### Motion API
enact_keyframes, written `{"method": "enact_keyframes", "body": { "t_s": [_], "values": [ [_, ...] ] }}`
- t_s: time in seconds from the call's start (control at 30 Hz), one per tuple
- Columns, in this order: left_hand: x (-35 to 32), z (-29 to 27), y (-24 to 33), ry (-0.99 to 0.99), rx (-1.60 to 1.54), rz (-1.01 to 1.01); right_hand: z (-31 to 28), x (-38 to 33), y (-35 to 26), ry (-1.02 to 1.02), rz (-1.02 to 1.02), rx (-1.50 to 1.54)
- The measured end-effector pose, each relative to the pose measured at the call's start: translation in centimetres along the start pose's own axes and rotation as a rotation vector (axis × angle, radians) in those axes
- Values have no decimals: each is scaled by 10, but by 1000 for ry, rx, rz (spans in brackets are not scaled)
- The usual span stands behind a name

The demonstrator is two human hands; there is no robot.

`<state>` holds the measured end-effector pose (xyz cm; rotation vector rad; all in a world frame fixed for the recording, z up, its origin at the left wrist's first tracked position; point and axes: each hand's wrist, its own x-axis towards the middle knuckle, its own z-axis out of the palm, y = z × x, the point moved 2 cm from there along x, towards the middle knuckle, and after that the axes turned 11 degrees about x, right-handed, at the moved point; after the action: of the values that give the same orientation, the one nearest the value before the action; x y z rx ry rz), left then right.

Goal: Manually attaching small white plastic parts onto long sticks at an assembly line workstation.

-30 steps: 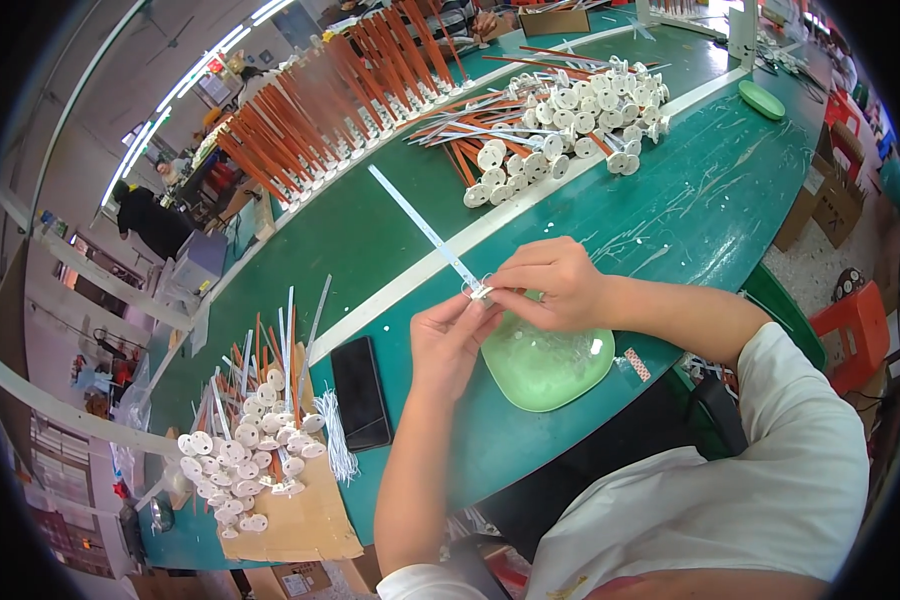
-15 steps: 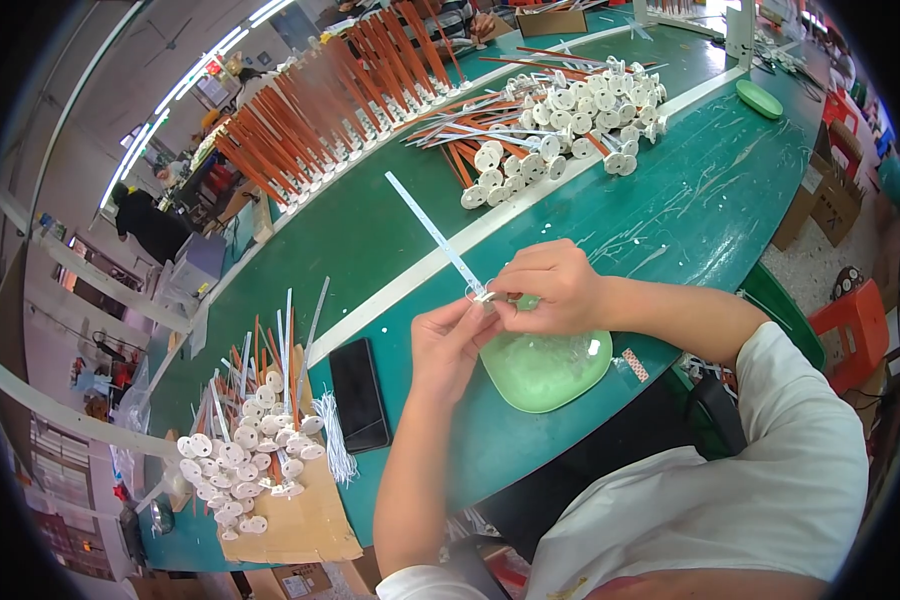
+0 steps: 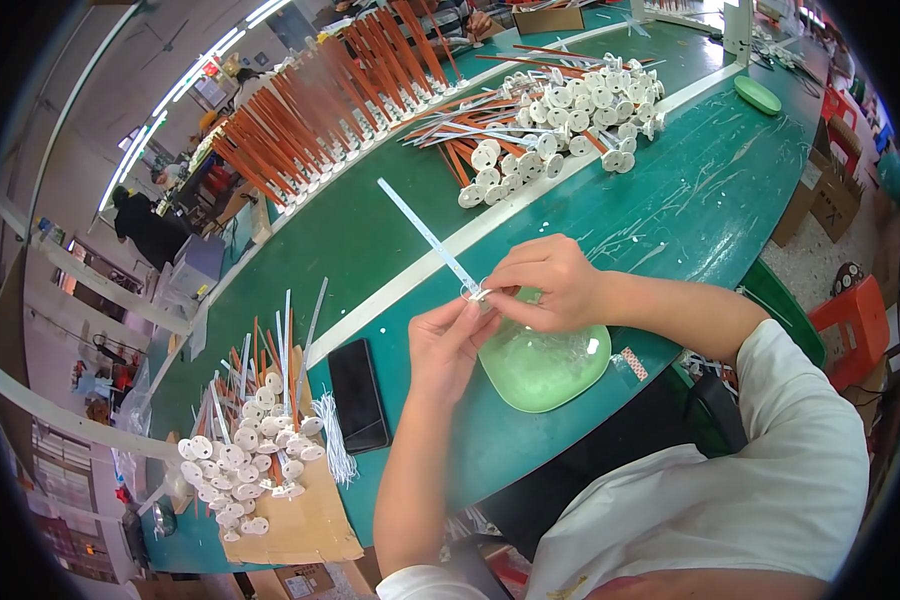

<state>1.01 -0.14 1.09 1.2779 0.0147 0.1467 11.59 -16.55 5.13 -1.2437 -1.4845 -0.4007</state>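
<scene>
A pale blue strip rises to the upper left from a small white round end piece between my fingertips. My left hand pinches that end piece from the left. From the right, my right hand has thumb and forefinger closed at the same piece; its fingers partly cover it, and I cannot make out whether they also hold something tiny. Just below my hands sits a light green dish holding some small clear bits.
Left of my arm lie a black phone, a bundle of white cords and a heap of strips with white discs on cardboard. Another heap lies at the back. Orange strips stand in rows beyond.
The strip has shifted slightly to the left with both hands. My right fingers have changed their bend a little at the white end piece.
</scene>
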Motion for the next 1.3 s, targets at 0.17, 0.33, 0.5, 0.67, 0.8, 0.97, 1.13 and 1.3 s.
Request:
{"method": "enact_keyframes", "body": {
  "t_s": [0.17,0.33,0.5,0.67,0.8,0.97,1.13,1.3],
  "values": [
    [0,5,3,-27,27,1,1,0,-4,2,-1,-30],
    [1,0,0,-44,36,17,0,0,-3,-14,-51,-72],
    [0,-3,2,-27,-3,22,0,-1,4,-60,-63,-53],
    [0,0,1,13,72,55,0,-2,0,-30,-75,-77],
    [2,5,3,-12,92,61,1,-3,-1,2,-83,-90],
    [0,4,3,-23,88,107,5,-5,-1,23,-114,-130],
    [1,2,5,-45,88,159,0,-3,3,28,-272,-155],
    [-1,3,5,-34,118,149,3,-2,-5,67,-232,-156]
  ]
}}
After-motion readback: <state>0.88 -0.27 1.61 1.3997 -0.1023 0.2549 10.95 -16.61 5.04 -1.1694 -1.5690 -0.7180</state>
